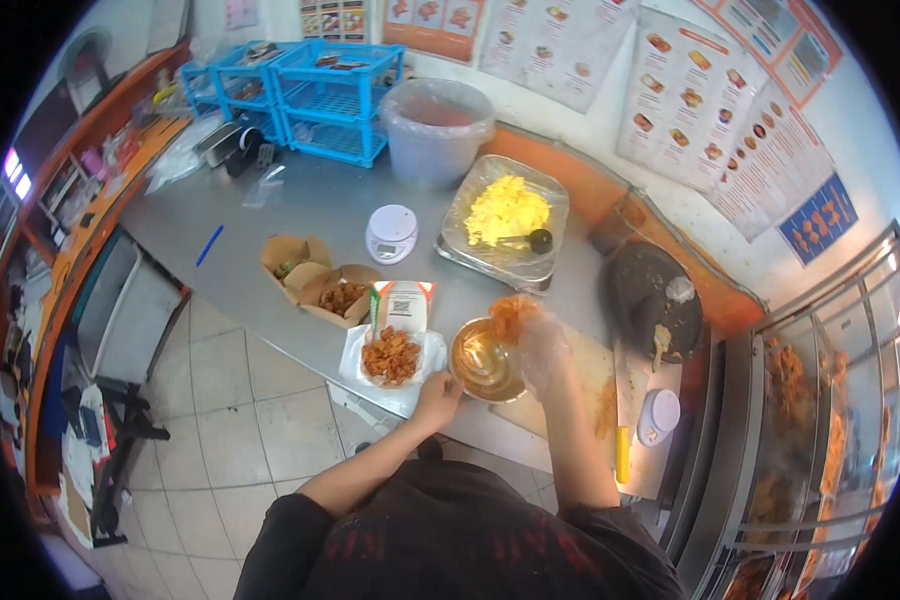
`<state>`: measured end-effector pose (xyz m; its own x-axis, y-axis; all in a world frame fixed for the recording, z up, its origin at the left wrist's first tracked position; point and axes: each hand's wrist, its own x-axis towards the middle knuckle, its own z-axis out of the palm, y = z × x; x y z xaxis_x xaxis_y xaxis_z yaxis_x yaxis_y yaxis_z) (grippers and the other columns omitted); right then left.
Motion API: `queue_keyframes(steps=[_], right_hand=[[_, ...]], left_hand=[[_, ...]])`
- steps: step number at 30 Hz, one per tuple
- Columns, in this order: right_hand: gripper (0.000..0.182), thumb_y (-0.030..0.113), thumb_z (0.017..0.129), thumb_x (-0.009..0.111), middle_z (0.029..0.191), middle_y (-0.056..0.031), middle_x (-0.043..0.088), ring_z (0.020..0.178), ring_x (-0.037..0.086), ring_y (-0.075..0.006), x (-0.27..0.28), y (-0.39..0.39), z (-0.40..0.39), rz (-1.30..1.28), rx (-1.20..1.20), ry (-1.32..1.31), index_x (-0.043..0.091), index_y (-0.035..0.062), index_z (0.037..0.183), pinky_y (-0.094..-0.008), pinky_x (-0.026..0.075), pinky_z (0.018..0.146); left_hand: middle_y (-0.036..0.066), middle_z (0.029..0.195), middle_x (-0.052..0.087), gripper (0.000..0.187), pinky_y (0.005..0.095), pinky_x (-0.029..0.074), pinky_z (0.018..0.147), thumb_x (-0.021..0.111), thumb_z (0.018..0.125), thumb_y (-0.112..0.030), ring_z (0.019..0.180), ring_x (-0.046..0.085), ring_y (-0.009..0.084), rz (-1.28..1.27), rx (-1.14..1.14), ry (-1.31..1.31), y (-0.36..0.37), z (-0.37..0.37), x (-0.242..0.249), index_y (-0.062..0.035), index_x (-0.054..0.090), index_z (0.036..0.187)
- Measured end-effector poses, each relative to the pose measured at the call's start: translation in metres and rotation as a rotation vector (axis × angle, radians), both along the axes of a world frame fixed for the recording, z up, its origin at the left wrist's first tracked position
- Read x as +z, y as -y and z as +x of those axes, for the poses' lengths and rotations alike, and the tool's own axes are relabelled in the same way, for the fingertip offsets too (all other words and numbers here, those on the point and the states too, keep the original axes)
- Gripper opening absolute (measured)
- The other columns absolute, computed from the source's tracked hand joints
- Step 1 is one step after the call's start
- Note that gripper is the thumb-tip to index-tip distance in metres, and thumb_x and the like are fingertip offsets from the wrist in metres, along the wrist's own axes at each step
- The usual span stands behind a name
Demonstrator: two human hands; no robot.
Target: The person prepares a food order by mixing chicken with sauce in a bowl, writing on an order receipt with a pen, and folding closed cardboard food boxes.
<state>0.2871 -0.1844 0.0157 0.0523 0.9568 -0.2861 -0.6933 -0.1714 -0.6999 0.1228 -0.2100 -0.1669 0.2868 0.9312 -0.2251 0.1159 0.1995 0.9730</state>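
Observation:
A shiny metal bowl (482,365) rests on the counter's front part. At its left rim is my left hand (438,398), fingers closed on the edge. Over the bowl's right side my right hand (543,352), in a clear plastic glove, holds an orange-brown piece of fried food (513,317). Left of the bowl, fried pieces (390,357) lie on white paper, in front of an upright printed packet (402,303). Farther left stands an open cardboard box (336,297) with brown food in one half and something green in the other.
Behind the bowl, a plastic-lined tray (450,248) holds yellow food and a black scoop (540,241). A cutting board (580,385) and yellow-handled knife (623,455) lie right, near a dark pan (642,300). Scales (391,235), a tub (435,145) and blue racks (335,100) stand farther back.

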Motion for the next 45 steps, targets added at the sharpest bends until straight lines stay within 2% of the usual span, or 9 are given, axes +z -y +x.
queue_keyframes(steps=[3,7,12,23,26,32,37,41,45], right_hand=[[0.012,0.004,0.08,0.055,0.089,-0.0062,0.057,0.082,0.057,-0.0183,-0.005,0.021,0.001,-0.037,-0.206,-0.071,0.053,0.0038,0.093,-0.0311,0.048,0.077],[0.016,0.013,0.082,0.055,0.088,-0.0046,0.058,0.079,0.056,-0.0159,-0.105,0.012,0.012,0.038,-0.474,-0.107,0.056,0.0044,0.096,-0.0299,0.048,0.065],[0.01,0.011,0.082,0.062,0.075,0.0,0.054,0.067,0.05,-0.0088,-0.043,0.026,-0.024,-0.081,-0.524,0.36,0.054,0.0077,0.086,-0.0239,0.042,0.055],[0.037,0.014,0.085,0.059,0.11,-0.0098,0.051,0.105,0.048,-0.0181,0.009,0.073,-0.021,0.218,0.122,0.871,0.047,-0.0028,0.115,-0.031,0.039,0.089],[0.044,0.021,0.088,0.056,0.117,-0.0115,0.049,0.113,0.046,-0.0237,0.029,0.096,0.012,0.09,0.666,0.724,0.042,-0.0042,0.121,-0.0332,0.035,0.097],[0.042,0.026,0.091,0.05,0.123,-0.014,0.048,0.122,0.04,-0.0273,0.049,0.139,0.036,0.449,0.479,-0.057,0.043,-0.0026,0.121,-0.0427,0.017,0.109],[0.027,-0.002,0.074,0.071,0.102,-0.0074,0.045,0.1,0.048,-0.0166,0.025,0.123,0.058,0.162,-0.031,0.831,0.056,0.0034,0.096,-0.0253,0.051,0.078],[0.015,0.002,0.067,0.072,0.097,-0.0092,0.05,0.089,0.05,-0.0235,0.055,0.1,0.071,0.306,-0.518,1.734,0.06,0.0038,0.076,-0.0368,0.043,0.081],[0.011,0.0,0.066,0.067,0.076,-0.0084,0.06,0.081,0.053,-0.0262,0.061,0.064,0.121,0.322,-0.698,1.686,0.061,0.0054,0.074,-0.0363,0.04,0.077]], left_hand=[[0.012,0.076,0.06,0.024,0.032,0.051,0.055,0.057,0.089,-0.022,0.065,0.061,0.0185,-0.012,-0.451,-0.528,-0.001,-0.026,0.109,0.0015,0.056,0.093],[0.013,0.081,0.057,0.03,0.0391,0.047,0.057,0.066,0.08,-0.024,0.065,0.059,0.0269,0.603,-0.266,-0.436,0.024,-0.017,0.156,-0.0004,0.053,0.093],[0.014,0.096,0.052,0.041,0.0417,0.046,0.067,0.072,0.068,-0.019,0.08,0.054,0.035,0.98,0.101,-0.241,0.024,0.026,0.193,-0.0021,0.047,0.095],[0.008,0.062,0.054,0.016,0.0354,0.042,0.058,0.068,0.07,-0.008,0.063,0.054,0.0255,0.835,-0.107,-0.353,-0.026,0.004,0.187,-0.0024,0.055,0.064],[0.008,0.062,0.055,0.014,0.0325,0.041,0.056,0.067,0.072,-0.007,0.06,0.054,0.0222,0.702,-0.115,-0.273,-0.024,0.006,0.197,-0.0005,0.056,0.067],[0.0,0.065,0.058,0.008,0.0223,0.04,0.053,0.069,0.075,-0.003,0.06,0.051,0.0063,0.183,-0.598,0.134,-0.072,-0.033,0.207,0.0,0.063,0.071],[0.003,0.069,0.058,0.009,0.0223,0.039,0.06,0.066,0.079,-0.007,0.064,0.051,0.0092,0.048,-0.663,0.373,-0.078,-0.022,0.19,-0.0009,0.063,0.074],[0.002,0.084,0.063,0.019,0.0199,0.043,0.068,0.064,0.084,-0.009,0.072,0.053,0.0057,-0.008,-0.358,0.36,-0.063,-0.005,0.195,0.0017,0.062,0.1],[0.006,0.102,0.06,0.046,0.02,0.044,0.069,0.06,0.084,-0.004,0.075,0.052,0.0059,0.194,-0.173,0.203,-0.053,-0.001,0.196,-0.0022,0.045,0.128]])
